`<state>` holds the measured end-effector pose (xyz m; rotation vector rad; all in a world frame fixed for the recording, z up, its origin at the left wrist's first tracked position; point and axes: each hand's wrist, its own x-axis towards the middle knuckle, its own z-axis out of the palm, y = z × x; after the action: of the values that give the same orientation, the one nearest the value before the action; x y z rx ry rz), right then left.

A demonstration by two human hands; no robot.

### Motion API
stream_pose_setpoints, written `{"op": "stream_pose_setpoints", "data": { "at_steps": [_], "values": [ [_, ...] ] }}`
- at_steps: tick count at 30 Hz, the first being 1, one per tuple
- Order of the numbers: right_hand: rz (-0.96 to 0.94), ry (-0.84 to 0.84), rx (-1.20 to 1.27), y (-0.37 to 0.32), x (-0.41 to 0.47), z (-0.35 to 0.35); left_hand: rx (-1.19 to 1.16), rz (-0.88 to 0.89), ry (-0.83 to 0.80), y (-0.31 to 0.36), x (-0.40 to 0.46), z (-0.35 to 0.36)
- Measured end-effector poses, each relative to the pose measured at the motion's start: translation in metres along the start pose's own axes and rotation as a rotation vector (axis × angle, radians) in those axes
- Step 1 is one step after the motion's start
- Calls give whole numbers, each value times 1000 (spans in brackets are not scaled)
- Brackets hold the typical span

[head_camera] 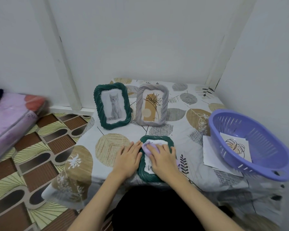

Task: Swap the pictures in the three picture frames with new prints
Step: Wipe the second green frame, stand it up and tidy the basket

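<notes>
A dark green frame (169,142) lies flat at the table's front edge. My right hand (163,159) presses a purple cloth (146,148) onto its glass with flat fingers. My left hand (128,155) lies flat on the tablecloth and touches the frame's left rim. Two frames stand upright at the back: a green frame (112,106) with a grey kitten picture, and a grey frame (151,105) with a tan leaf drawing. A print with a leaf outline (235,145) lies in the purple basket (250,144).
White sheets (212,154) lie under the basket's left side at the table's right. The table (177,114), under a leaf-patterned cloth, sits in a white wall corner. A pink mattress (12,120) lies on the patterned floor to the left.
</notes>
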<state>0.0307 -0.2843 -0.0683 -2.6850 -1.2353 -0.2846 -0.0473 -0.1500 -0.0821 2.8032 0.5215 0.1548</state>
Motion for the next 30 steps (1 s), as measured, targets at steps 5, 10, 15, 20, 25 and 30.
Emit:
{"op": "stream_pose_setpoints", "data": {
  "at_steps": [5,10,15,20,25,30],
  "values": [
    [55,-44,-67,30,8,-10,-9,0,-9,-1,1,0],
    [54,-84,182,2,16,-13,-5,-2,1,-2,2,2],
    [-84,101,-55,26,-7,-4,-20,5,-3,-2,2,1],
    [88,-59,-22,16,29,-3,-1,0,-8,-2,1,1],
    [-42,159,-108,14,8,13,7,1,-1,-2,1,2],
    [161,33,-27,15,30,0,-11,2,14,-3,1,4]
  ]
}}
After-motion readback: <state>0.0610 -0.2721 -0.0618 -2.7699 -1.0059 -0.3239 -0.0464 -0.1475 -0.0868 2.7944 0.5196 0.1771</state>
